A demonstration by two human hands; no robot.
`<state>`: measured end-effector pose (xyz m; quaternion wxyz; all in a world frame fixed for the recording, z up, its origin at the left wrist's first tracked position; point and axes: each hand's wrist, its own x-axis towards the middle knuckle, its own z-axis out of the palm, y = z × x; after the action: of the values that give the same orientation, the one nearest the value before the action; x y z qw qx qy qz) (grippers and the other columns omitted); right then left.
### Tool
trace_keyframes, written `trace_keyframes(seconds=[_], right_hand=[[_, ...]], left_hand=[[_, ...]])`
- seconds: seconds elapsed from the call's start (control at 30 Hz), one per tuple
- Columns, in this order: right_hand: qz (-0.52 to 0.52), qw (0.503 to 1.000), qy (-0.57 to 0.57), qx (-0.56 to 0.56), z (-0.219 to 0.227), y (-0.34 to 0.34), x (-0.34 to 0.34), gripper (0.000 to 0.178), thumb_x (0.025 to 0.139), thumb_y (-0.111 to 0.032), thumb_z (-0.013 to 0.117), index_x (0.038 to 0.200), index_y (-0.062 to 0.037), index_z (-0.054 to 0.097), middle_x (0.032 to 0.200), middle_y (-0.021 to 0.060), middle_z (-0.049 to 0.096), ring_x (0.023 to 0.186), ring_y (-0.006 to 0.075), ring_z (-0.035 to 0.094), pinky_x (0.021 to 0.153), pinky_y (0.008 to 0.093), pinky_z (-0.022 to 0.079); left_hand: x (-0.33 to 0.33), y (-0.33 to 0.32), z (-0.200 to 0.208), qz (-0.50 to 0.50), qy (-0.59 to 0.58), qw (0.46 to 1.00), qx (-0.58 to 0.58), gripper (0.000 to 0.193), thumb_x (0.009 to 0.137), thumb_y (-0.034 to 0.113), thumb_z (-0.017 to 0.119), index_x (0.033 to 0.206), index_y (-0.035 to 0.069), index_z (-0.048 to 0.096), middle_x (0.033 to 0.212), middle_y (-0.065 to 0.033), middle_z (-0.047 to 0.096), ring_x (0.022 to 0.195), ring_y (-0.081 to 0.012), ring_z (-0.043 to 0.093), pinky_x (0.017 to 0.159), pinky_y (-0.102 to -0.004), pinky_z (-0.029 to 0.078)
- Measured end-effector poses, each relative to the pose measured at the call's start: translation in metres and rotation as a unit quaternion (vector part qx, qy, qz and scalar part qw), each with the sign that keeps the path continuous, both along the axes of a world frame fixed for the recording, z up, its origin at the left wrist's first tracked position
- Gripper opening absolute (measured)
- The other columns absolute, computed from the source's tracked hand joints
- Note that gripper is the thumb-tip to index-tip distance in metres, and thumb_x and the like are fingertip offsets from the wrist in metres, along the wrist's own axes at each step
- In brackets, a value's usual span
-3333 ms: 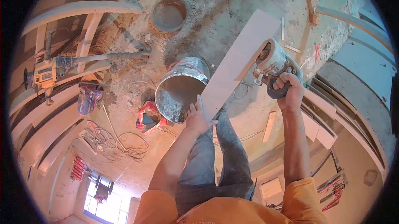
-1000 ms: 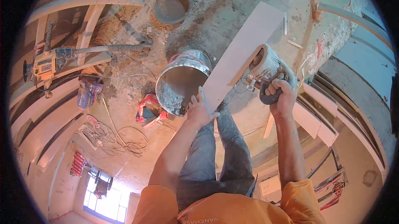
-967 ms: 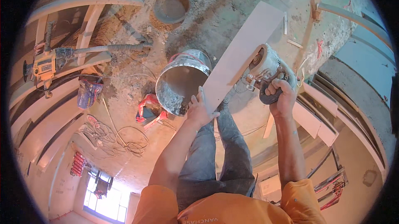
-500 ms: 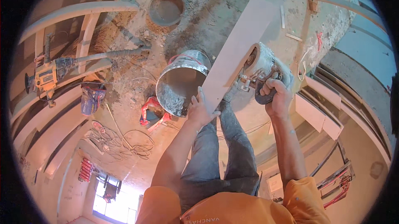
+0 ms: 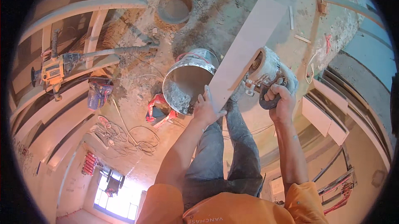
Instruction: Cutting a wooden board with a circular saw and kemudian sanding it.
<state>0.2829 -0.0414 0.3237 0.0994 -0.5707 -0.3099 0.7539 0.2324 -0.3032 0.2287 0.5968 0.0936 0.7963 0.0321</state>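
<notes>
A long, pale, flat slab [image 5: 249,41] slants away from me to the upper right. At its near end, my left hand [image 5: 208,110] grips it, fingers on the left edge and thumb at the near right corner. My right hand [image 5: 280,99] is closed round the dark handle of a dusty power tool [image 5: 268,68] with a rounded front and a wheel on its side. The tool is against or close beside the slab's right edge; contact cannot be made out. Just left of the slab stands a dirt-caked bucket [image 5: 176,91], its mouth tilted toward me.
A yellow demolition hammer [image 5: 53,72] leans at the left. Nearby are a red bag [image 5: 158,110], a blue bag [image 5: 99,95] and coiled cable [image 5: 143,139]. A round basin [image 5: 174,7] lies among rubble at the far side. Pale panels [image 5: 324,116] stand at the right.
The whole view has shifted, so the surroundings sit a little further right. My right hand and the tool have come slightly nearer along the slab's edge. Both grips stay the same.
</notes>
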Motion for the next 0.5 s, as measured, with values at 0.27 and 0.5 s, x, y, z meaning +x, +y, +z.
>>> trace_keyframes(seconds=[0.27,0.5], right_hand=[[0.003,1.0,-0.001,0.002,-0.001,-0.007,0.002,0.008,0.084,-0.002,0.06,0.086,-0.0064,0.053,0.069,0.0001,0.046,0.058,0.013,0.044,0.055,0.0313,0.04],[0.001,1.0,0.009,0.003,-0.002,-0.011,0.007,0.008,0.085,-0.002,0.059,0.086,-0.007,0.053,0.069,0.0003,0.046,0.058,0.0131,0.044,0.056,0.0317,0.041]], left_hand=[[0.0,0.0,-0.001,-0.004,-0.003,1.0,0.001,0.149,0.071,0.055,0.091,0.165,0.013,-0.017,0.161,-0.0423,0.023,0.139,-0.058,0.044,0.116,-0.0572,0.04],[-0.004,0.004,0.002,-0.008,-0.02,1.0,-0.013,0.148,0.072,0.054,0.091,0.165,0.013,-0.017,0.162,-0.0424,0.021,0.142,-0.0569,0.042,0.118,-0.0568,0.039]])
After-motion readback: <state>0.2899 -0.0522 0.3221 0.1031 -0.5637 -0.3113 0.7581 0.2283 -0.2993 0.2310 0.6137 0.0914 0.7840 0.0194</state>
